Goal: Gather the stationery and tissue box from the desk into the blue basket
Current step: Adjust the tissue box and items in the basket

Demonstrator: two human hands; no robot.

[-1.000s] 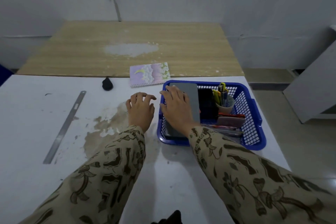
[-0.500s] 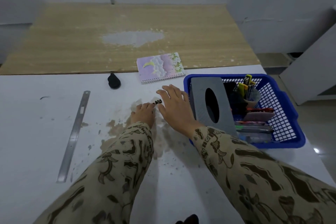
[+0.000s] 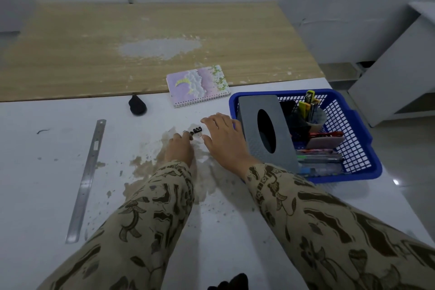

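One binder clip [image 3: 197, 130] in play: your left fingers [image 3: 183, 136] pinch it, right fingers [image 3: 213, 122] lie loose; lift it into the blue basket [image 3: 348, 178].

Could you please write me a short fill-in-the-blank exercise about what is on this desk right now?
1. The tissue box in the blue basket is ___ in colour.
2. The metal ruler lies on the desk to the ___ of the left hand.
3. The spiral notebook lies ___ the basket.
Missing words: grey, left, outside.
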